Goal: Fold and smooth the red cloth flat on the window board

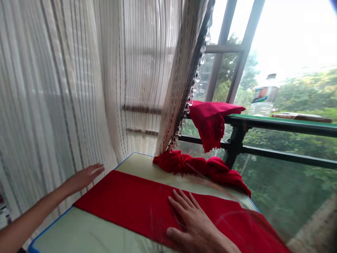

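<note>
A long red cloth (pixel 131 200) lies spread flat across a pale table (pixel 86 232) with a blue edge. My right hand (pixel 195 221) rests flat on the cloth with fingers stretched out. My left hand (pixel 85 175) is open, fingers extended, hovering near the table's left edge beside the sheer curtain (pixel 65 88). The cloth's far end is bunched (pixel 195 165) at the table's back corner. Another red cloth (pixel 210 119) with a fringe hangs over the green railing (pixel 276 123).
A clear plastic bottle (pixel 263 96) stands on the railing ledge at the right. A beaded curtain edge (pixel 192 95) hangs down to the bunched cloth. Window frames and trees lie beyond.
</note>
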